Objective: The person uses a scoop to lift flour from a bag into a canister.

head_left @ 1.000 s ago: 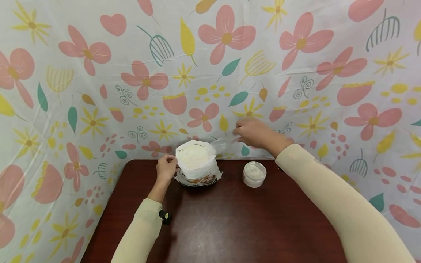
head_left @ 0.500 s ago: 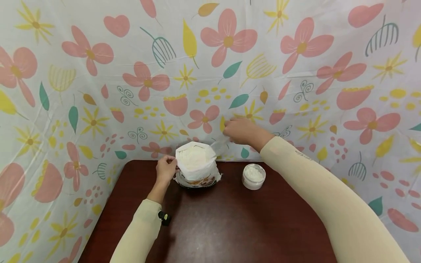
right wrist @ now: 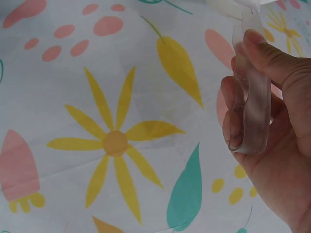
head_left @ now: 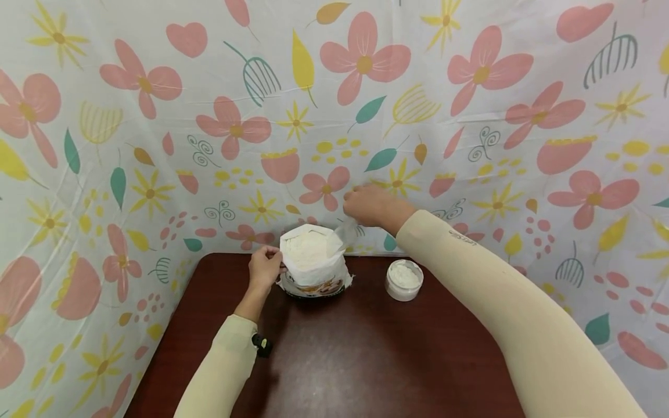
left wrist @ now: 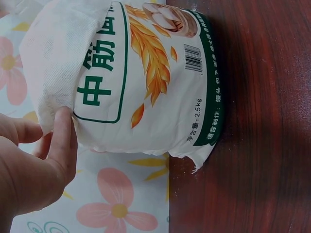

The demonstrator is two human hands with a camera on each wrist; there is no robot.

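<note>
A white flour bag (head_left: pixel 310 274) with its top folded down stands at the back of the table, full of pale flour (head_left: pixel 308 245). In the left wrist view, my left hand (left wrist: pixel 41 160) pinches the folded rim between thumb and fingers. The bag's printed side (left wrist: pixel 155 73) shows wheat ears and a barcode. My right hand (head_left: pixel 372 205), raised right of the bag, grips the handle of a clear plastic scoop (right wrist: pixel 255 107). The scoop slants down to the right side of the bag's mouth; how deep its end reaches, I cannot tell.
A clear round tub (head_left: pixel 403 287) with white powder in it stands to the right of the bag. The dark wooden table (head_left: pixel 334 360) stretches toward me. Close behind its back edge hangs a flower-patterned cloth (head_left: pixel 324 139).
My right hand has moved left with the scoop, closer to the bag, and the scoop now stands steeper. The left hand keeps its place at the rim.
</note>
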